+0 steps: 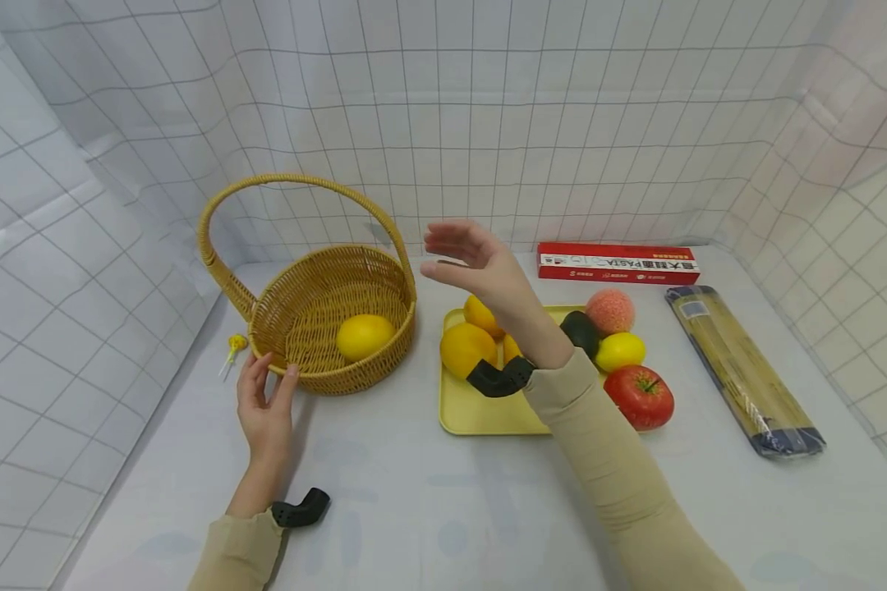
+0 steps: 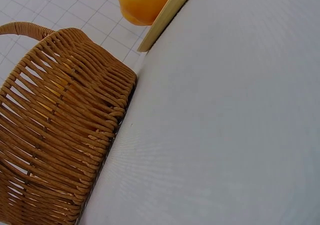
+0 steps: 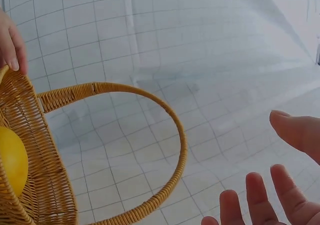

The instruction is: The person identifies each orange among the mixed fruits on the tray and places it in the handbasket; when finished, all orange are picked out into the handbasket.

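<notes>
A wicker basket (image 1: 325,382) with a tall handle (image 1: 303,179) stands upright, holding one yellow fruit (image 1: 365,336). My left hand (image 1: 264,414) grips its near left rim; the right wrist view shows the fingers of that left hand (image 3: 10,47) over the rim of the basket (image 3: 47,170). My right hand (image 1: 491,275) is raised between the basket and a yellow tray (image 1: 488,414), fingers spread from the thumb and touching nothing. In the right wrist view, my right hand (image 3: 295,205) is near the basket handle (image 3: 181,145). The left wrist view shows the basket's woven side (image 2: 60,120).
Orange fruits (image 1: 467,350), a dark green fruit (image 1: 581,332), a yellow lemon (image 1: 621,352), a pink ball (image 1: 610,312) and a red tomato-like fruit (image 1: 640,397) are on or beside the tray. Behind lies a red pasta box (image 1: 617,263), at right a noodle pack (image 1: 742,369), at left a yellow-topped item (image 1: 236,343).
</notes>
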The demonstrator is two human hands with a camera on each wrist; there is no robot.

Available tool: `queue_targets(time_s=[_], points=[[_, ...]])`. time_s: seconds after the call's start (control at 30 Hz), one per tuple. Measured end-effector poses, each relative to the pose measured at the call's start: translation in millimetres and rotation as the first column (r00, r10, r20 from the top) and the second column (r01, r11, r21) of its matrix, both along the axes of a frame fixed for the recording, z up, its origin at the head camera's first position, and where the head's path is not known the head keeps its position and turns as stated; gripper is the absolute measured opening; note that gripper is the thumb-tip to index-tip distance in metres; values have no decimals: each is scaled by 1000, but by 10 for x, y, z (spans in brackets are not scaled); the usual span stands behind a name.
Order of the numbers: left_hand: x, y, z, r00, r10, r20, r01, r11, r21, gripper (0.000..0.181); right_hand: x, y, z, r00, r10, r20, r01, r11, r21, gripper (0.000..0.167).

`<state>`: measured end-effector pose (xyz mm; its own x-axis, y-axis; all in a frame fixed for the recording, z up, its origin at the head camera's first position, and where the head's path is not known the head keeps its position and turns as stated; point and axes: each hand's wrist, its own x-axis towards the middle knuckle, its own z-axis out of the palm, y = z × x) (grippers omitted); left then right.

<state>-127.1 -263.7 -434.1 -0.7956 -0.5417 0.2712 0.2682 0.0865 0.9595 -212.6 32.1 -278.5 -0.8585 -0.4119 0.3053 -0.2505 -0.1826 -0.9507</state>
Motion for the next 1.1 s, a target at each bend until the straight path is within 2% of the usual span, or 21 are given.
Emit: queue_targets(time_s=[0.13, 0.2, 0.43, 0.53, 0.87, 1.1], points=[[49, 63, 108, 1000, -10, -7, 11, 1000, 20, 43, 39, 104, -67, 999, -43, -15, 43, 999, -32, 47], [54, 72, 124, 1000, -12, -7, 12, 1000, 26, 42, 50, 138, -129, 997, -69, -16, 69, 997, -23, 47], [-27, -25, -45, 1000, -4, -8, 4, 1000, 30, 42, 66, 201, -374, 990, -140, 33, 140, 990, -3, 53], [-46, -45, -86, 1000, 0, -5, 0, 1000, 27, 44, 69, 208, -474, 984, -166, 60, 166, 986, 4, 53], [-31, -32, -73, 1000, -2, -20, 3, 1000, 15, 45, 70, 203, -748, 972, -224, 77, 219, 974, 63, 50], [-24, -19, -64, 1000, 5, -10, -5, 1000, 4, 45, 85, 230, -837, 965, -244, 100, 234, 967, 101, 53]])
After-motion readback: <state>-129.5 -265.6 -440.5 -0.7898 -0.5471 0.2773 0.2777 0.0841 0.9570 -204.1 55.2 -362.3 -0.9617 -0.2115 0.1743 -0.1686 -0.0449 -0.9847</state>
